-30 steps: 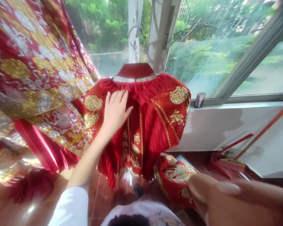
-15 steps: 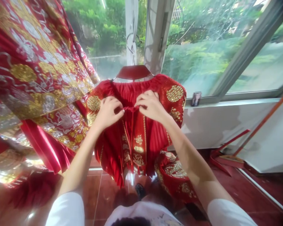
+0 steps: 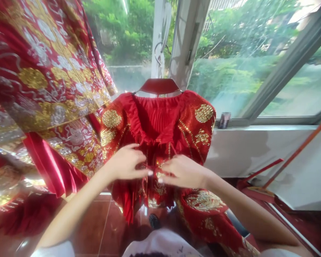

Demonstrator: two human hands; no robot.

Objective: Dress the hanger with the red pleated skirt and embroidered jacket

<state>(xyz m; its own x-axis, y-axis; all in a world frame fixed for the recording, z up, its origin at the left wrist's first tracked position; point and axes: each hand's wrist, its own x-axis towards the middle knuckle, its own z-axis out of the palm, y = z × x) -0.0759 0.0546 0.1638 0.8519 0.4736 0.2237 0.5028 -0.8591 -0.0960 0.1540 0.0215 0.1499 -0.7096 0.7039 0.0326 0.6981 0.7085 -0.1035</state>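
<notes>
A red garment [image 3: 155, 114] with gathered neckline and gold embroidery hangs on a hanger [image 3: 160, 86] in front of me. Thin red cords [image 3: 173, 149] run down from the front of its neckline. My left hand [image 3: 128, 164] is closed in a pinch on one cord, just below the neckline. Facing it, my right hand [image 3: 186, 172] pinches the other cord, fingertips close to those of the left. Both hands are slightly blurred, and the cord ends between the fingers are partly hidden.
A large red robe [image 3: 56, 82] with gold and silver embroidery hangs at the left. Behind stand window panes [image 3: 230, 71] and a sill with a small pixelated object [image 3: 224, 120]. A red embroidered cloth [image 3: 203, 214] is low right, near a long-handled dustpan [image 3: 262, 194].
Both hands have moved down from the neckline edge, drawing the cords with them. The neckline front now dips open in a gathered curve.
</notes>
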